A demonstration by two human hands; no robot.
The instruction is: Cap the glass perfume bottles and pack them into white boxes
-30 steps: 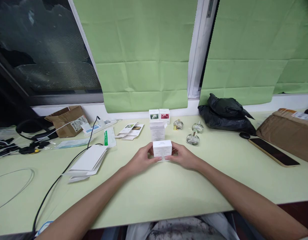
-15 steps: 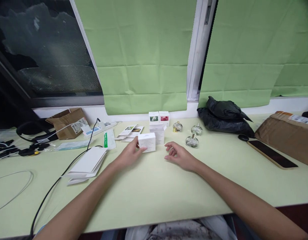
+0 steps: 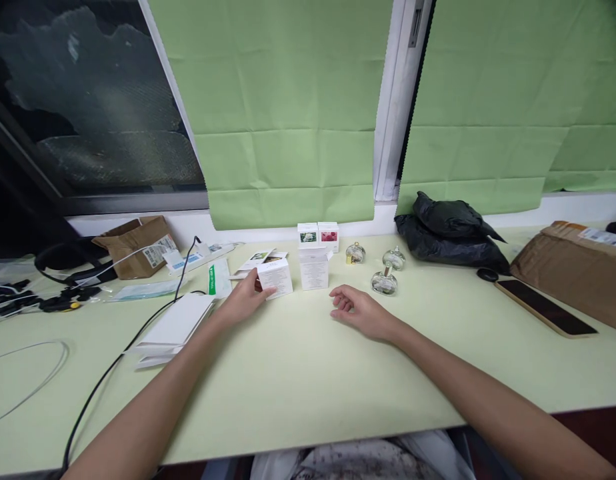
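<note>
Small white carton point(image 3: 275, 277) gripped in left hand point(image 3: 245, 300), low over pale green surface point(image 3: 308, 373), left of open white carton point(image 3: 314, 268). Right hand point(image 3: 361, 312) empty, fingers loosely curled, resting on surface. Three glass perfume bottles point(image 3: 385, 283) just beyond; smartphone point(image 3: 545, 308) far right.

Desk by a window, green paper coverings.
Pale green desk point(image 3: 308, 393); green paper sheets point(image 3: 288, 113) over white window frame point(image 3: 388, 133); dark bare pane point(image 3: 88, 100) upper left.
</note>
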